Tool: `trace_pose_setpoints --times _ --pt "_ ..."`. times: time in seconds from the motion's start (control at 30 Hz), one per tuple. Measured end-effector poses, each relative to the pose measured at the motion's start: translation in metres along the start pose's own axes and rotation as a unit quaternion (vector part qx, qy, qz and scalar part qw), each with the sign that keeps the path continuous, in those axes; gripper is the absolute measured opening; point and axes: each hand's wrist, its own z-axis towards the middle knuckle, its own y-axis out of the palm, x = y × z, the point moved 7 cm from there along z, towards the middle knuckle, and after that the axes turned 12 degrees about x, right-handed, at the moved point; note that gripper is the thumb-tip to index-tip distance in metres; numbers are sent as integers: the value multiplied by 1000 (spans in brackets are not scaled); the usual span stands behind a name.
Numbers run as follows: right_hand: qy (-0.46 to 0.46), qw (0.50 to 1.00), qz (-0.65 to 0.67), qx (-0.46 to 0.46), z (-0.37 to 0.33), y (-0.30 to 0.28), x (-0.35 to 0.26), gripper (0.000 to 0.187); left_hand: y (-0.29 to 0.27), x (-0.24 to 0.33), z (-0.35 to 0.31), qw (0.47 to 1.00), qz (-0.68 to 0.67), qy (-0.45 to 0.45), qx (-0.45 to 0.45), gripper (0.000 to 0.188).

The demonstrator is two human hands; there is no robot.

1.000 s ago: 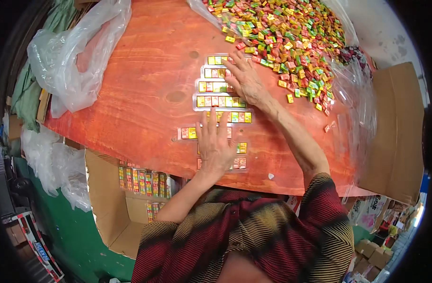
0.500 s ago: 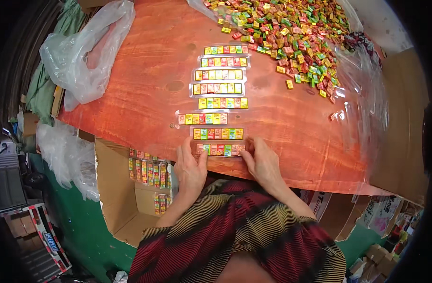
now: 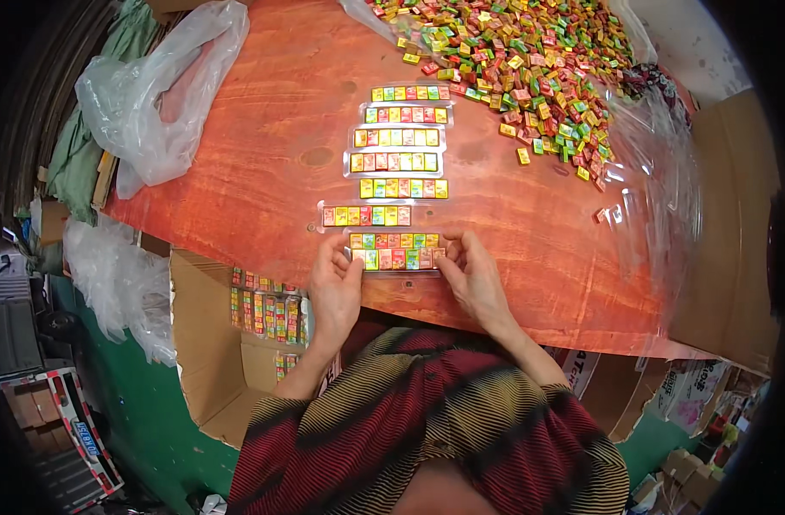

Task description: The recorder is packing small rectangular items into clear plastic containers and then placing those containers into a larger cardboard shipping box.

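Several clear plastic trays, each holding a row of small coloured boxes, lie in a column down the middle of the table. My left hand [image 3: 334, 290] and my right hand [image 3: 477, 283] grip the two ends of the nearest tray of small boxes [image 3: 398, 260], thumbs on its near side. It sits against the far neighbour, another tray of boxes [image 3: 394, 241], with no visible gap between the rows. Beyond that, a third tray [image 3: 367, 216] is set a little further left.
A big heap of loose small boxes [image 3: 547, 69] covers the far right of the reddish wooden table [image 3: 264, 184]. Crumpled clear plastic [image 3: 135, 112] lies far left. An open carton [image 3: 205, 343] with filled trays [image 3: 271, 315] stands below the left edge. Another cardboard box [image 3: 723, 232] is at right.
Both hands have slid the nearest tray away from me, up against the row beyond it. The gap between those two rows has closed.
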Motion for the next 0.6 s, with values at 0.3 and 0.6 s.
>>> trace_pose_setpoints --times 0.3,0.6 --pt "-37 997 -58 35 11 7 2 31 4 16 12 961 168 205 73 34" --pt "12 998 -53 -13 9 10 7 37 5 -8 9 999 36 -14 -1 29"
